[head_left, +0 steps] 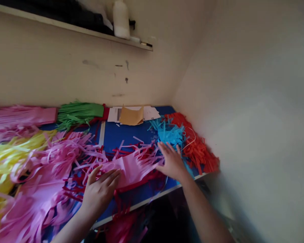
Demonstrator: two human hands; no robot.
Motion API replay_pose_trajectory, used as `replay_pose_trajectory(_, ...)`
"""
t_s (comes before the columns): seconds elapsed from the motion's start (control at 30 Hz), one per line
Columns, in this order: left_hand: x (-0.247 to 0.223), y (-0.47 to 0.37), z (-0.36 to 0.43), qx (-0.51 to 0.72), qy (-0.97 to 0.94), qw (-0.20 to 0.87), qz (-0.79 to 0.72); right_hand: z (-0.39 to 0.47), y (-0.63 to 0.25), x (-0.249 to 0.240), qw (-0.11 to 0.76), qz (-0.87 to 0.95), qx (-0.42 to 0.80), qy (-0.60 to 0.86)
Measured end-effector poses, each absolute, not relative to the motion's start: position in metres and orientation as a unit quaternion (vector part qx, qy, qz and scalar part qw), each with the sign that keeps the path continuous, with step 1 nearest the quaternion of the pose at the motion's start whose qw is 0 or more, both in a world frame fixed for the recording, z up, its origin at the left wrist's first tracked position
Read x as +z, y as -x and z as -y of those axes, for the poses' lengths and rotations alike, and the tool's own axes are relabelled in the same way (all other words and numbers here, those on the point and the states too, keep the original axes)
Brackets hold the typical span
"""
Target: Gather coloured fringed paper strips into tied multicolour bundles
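Observation:
A pink sheet of fringed tissue paper (130,169) lies in front of me, its cut strips spreading out to left and right. Beneath it is dark red fringed paper (131,186), mostly covered. My left hand (102,185) rests at the left end of the pink sheet, palm down, with its fingers extended. At the other end my right hand (171,162) lies over the pink strips, fingers spread apart. Just beyond its fingertips sits a bundle of light blue fringed paper (171,133). Whether either palm presses on the paper is hidden.
Left of me, pink (44,184) and yellow fringed paper (0,182) pile up. Green fringed paper (82,110), a tan paper piece (131,115) and white papers line the back. Orange-red fringe (202,152) borders the right wall. Overhead, a shelf (66,26) bears a white bottle (121,20).

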State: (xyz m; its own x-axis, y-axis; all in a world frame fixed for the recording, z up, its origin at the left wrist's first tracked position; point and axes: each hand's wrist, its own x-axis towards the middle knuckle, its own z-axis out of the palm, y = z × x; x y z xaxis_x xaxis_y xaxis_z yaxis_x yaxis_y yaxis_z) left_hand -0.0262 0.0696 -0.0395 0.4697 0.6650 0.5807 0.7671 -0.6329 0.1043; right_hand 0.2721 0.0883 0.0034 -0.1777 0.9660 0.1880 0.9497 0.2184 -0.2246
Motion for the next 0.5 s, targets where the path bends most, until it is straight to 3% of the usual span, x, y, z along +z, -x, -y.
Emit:
replay_pose_trajectory(0.07,-0.037,0.022,-0.068,-0.301,0.852,0.078,0.422,-0.075,-0.271,0.016,0.164,0.768,0.003,0.619)
replay_pose_trajectory(0.13,-0.033,0.015,-0.067,-0.31,0.854,0.087,0.408,-0.063,-0.25,0.013,0.196,0.836,0.001,0.513)
replay_pose_trajectory(0.2,-0.028,0.009,-0.069,-0.316,0.853,0.096,0.403,-0.06,-0.22,-0.005,0.227,0.891,0.019,0.392)
replay_pose_trajectory(0.33,-0.025,0.025,-0.071,-0.271,0.847,0.145,0.433,-0.079,-0.191,-0.049,0.333,0.878,-0.036,0.343)
replay_pose_trajectory(0.5,-0.017,0.078,-0.055,-0.17,0.85,0.194,0.458,-0.087,-0.208,-0.062,0.287,0.905,-0.053,0.311)
